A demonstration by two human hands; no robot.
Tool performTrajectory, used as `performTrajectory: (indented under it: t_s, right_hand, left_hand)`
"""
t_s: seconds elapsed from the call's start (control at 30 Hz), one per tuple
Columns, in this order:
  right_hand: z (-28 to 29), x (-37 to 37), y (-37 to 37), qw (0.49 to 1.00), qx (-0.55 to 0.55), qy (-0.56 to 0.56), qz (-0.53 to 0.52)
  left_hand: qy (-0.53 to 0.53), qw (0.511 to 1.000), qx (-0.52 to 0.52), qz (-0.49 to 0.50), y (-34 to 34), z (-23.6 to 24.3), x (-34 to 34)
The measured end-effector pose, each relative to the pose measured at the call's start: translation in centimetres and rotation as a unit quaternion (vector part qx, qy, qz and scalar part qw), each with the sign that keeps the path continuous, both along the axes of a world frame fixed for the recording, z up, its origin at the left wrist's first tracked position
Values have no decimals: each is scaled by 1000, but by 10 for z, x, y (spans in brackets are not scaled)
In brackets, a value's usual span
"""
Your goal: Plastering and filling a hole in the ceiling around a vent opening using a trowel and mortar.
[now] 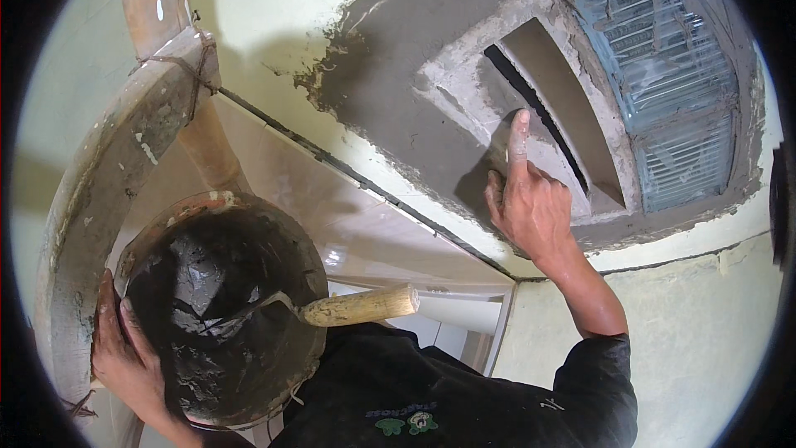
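My right hand [535, 203] is raised to a wall patch of wet grey mortar [390, 58]. Its index finger is stretched out and touches the pale edge of a vent block [464, 87] with slanted slots. The thumb stands apart, the other fingers curl in, and the hand holds nothing. At the lower left, my left hand [128, 357] grips the side of a round bucket [313, 261], with the thumb near its rim. Dark wet mortar [207, 373] lies inside. A trowel [361, 305] rests there, blade in the mortar and wooden handle out over the rim.
Left of the bucket runs a mortar-stained plank [83, 207], tied with wire to a wooden pole [157, 0]. Ribbed glass blocks [663, 75] sit in the wall beside the vent. A dark edge [365, 191] crosses below the mortar, and a pale green wall [696, 323] stands at right.
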State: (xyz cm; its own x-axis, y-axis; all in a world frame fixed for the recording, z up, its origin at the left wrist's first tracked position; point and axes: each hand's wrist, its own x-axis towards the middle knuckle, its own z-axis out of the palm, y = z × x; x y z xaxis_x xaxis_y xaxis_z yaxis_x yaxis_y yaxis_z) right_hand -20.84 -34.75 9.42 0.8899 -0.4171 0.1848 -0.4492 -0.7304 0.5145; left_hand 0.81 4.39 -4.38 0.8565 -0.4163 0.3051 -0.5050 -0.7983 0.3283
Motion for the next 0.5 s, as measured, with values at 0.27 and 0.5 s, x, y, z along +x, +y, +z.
performTrajectory:
  t_s: [0.27, 0.5]
  right_hand:
    - [-1, 18, 3, 1000, 4, 26, -5]
    - [9, 40, 4, 999, -15, 22, 36]
  left_hand:
    - [-6, 1000, -17, -1, 1, -3, 2]
    - [-11, 1000, -11, -6, 0, -2, 1]
